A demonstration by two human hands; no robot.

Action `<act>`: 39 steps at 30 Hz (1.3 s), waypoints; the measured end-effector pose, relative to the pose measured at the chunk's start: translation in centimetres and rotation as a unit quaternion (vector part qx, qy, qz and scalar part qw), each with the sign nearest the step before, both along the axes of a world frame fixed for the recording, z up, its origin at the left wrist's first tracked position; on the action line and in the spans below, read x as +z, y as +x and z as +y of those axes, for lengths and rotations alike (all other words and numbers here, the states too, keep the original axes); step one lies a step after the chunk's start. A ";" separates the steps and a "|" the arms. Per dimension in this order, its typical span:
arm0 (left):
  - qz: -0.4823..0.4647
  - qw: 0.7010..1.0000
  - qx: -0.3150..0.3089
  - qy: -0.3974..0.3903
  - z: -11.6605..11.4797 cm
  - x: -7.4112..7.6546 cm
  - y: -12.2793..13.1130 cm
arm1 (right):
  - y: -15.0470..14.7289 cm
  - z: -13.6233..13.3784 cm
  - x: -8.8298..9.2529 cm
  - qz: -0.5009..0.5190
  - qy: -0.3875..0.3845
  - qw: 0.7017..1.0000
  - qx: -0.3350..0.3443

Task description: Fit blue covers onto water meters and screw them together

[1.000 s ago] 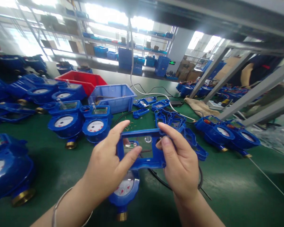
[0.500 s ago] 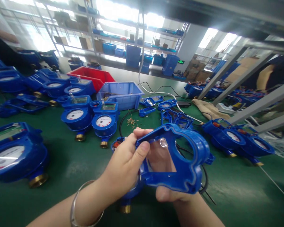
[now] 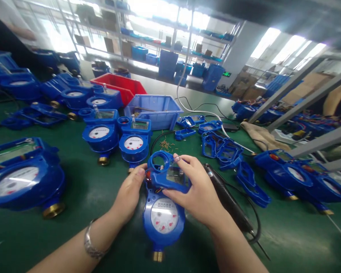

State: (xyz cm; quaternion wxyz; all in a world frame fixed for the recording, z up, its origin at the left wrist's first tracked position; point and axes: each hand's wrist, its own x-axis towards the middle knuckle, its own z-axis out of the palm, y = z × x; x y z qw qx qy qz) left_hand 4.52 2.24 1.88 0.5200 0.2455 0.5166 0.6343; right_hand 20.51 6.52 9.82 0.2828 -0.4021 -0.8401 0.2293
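Blue meter cover (image 3: 162,178) is held over the upper part of a water meter (image 3: 164,222). The right hand (image 3: 200,189) grasps it between thumb and spread fingers; the left hand (image 3: 130,193) meets its left side, though whether those fingers grip cannot be told.

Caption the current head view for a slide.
Right hand holds a blue cover over a meter, left hand beside it, loose screws beyond.

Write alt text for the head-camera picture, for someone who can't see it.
A person's right hand holds a blue cover over the upper part of a blue dial meter on a green table, the left hand close at the cover's left side. Small screws are scattered beyond, a black tool lies to the right, and more blue meters stand nearby.
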 end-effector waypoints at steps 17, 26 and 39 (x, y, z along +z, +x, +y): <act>-0.207 0.969 -0.122 0.058 -0.7 0.5 0.5 | 0.0 0.8 0.0 -0.133 0.010 0.990 0.034; -0.203 0.967 -0.135 0.077 -0.7 0.2 0.4 | -0.2 0.8 0.1 -0.146 -0.036 0.987 0.054; -0.094 0.985 -0.136 0.055 -1.0 0.0 0.2 | -0.1 1.1 -0.2 -0.128 -0.054 0.987 0.077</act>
